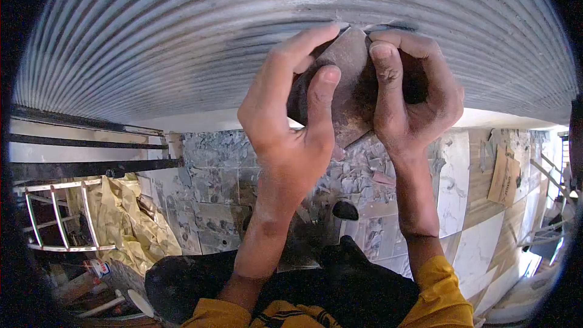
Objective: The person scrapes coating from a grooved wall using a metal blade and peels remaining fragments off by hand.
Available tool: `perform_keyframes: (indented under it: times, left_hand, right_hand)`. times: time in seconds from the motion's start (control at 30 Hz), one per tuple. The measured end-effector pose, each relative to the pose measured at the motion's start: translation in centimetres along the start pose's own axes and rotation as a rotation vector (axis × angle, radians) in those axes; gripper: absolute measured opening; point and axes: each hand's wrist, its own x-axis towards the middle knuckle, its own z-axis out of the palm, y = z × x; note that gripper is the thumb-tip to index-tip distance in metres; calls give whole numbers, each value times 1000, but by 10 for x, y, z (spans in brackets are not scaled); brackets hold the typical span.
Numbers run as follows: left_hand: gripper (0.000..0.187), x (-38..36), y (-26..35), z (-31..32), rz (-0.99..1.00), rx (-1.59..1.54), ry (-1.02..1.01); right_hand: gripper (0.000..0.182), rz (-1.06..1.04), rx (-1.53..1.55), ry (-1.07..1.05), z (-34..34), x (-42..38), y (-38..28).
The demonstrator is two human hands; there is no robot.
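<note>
Both hands grip a brown-grey, dusty piece of sandpaper (pixel 351 76), folded or bent, with one corner pointing up at the wall. My left hand (pixel 291 97) is closed on its left side, thumb on the near face and fingers curled behind. On the other side my right hand (pixel 413 91) pinches the edge between thumb and bent forefinger. Grey dust coats the fingers. Just beyond the fingertips runs the grey ribbed wall panel (pixel 182 42), and the sheet's top corner overlaps a rough patch in its grooves.
Below, grey scraps and dust cover the tiled floor (pixel 212 206). Black metal rails (pixel 91 167) and a white metal frame (pixel 61 215) stand left, beside crumpled yellowish sheeting (pixel 133 218). A cardboard piece (pixel 504 176) lies right.
</note>
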Motion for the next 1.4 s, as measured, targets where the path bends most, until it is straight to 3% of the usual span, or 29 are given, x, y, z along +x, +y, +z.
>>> perform_keyframes:
  times: [0.07,0.17,0.37,0.5,0.63,0.73,0.8,1.0,1.23,1.4]
  left_hand:
    - [26,6,3,-4,155,118,-93]
    - [32,8,2,-10,159,189,-223]
    - [37,10,-2,-5,240,175,-172]
    - [36,7,3,-8,275,104,-170]
    - [35,-6,1,-13,270,76,-185]
    - [29,-7,-5,-6,274,69,-156]
    - [24,-9,-8,2,191,19,6]
    - [24,-2,2,-1,98,97,-68]
    - [20,0,2,2,89,31,-66]
    - [19,-2,-4,5,89,14,-76]
  right_hand:
    - [2,-6,-4,-1,0,1,0]
    - [2,-50,-37,9,1,0,0]
    - [2,-35,10,19,1,-2,2]
    - [5,-155,40,80,-4,-9,4]
    - [6,-208,-19,59,-12,-10,-1]
    - [4,-63,-6,21,-9,-9,0]
    - [3,9,-30,-11,-12,-5,-2]
    - [3,84,24,-5,-10,-3,-3]
    - [3,105,31,16,-12,0,-2]
    - [4,-10,-91,-17,-14,5,-5]
